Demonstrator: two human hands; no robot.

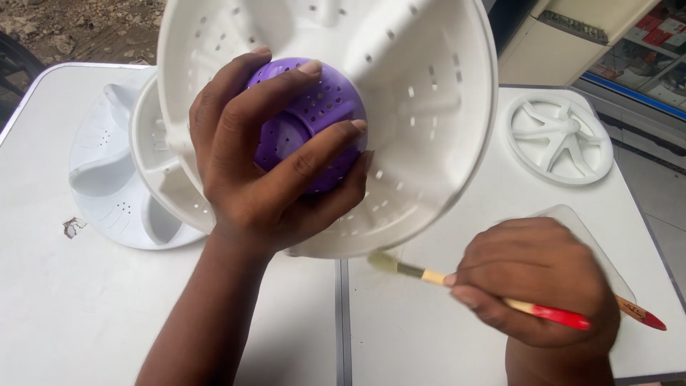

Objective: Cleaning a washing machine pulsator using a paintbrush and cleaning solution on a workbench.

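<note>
Clutching the purple perforated cap (314, 121) of the tilted white pulsator disc (421, 100) at twelve o'clock, the left hand (264, 164) could slip and drop it onto the table (57, 300), while the right hand (532, 282) at four o'clock pinches a paintbrush (414, 271).

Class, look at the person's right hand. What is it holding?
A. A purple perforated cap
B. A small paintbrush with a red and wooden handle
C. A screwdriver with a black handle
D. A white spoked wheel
B: the right hand grips a small paintbrush whose bristles point at the rim of the white perforated disc, while the left hand covers the purple cap.
</note>
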